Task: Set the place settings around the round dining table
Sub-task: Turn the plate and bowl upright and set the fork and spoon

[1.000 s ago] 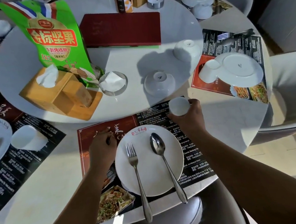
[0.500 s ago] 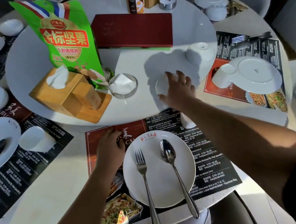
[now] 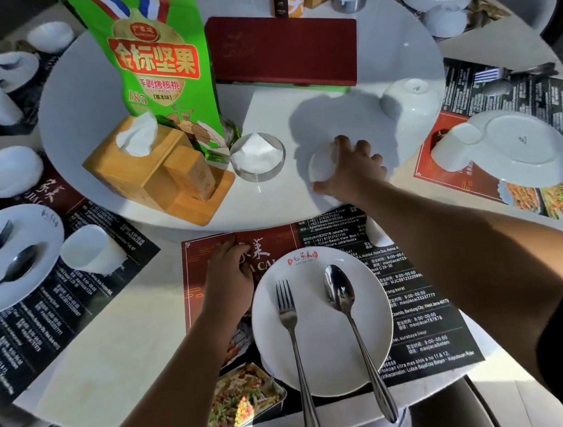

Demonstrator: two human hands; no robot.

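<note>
Right hand [image 3: 348, 170] has moved from cup [image 3: 377, 236] to clasp the upturned bowl [image 3: 322, 169] at the turntable's [image 3: 273, 210] near edge — left hand [image 3: 230, 280] rests on the placemat [image 3: 438, 318], grip unclear — slick glaze could slip, chipping the plate [image 3: 319, 330].

The right hand [image 3: 351, 172] curls over the upturned bowl [image 3: 320, 171] at twelve o'clock from the plate [image 3: 321, 357], so only the bowl's left side shows. At one o'clock the forearm [image 3: 448, 249] hides all but a sliver of a white cup [image 3: 377, 236]. The left hand [image 3: 231, 280] (fingertips tucked under, grip unclear) masks lettering on the placemat [image 3: 428, 319] at ten o'clock. The fork [image 3: 293, 332] runs off the bottom edge, and the green bag [image 3: 156, 70] is cropped at eleven o'clock.
</note>
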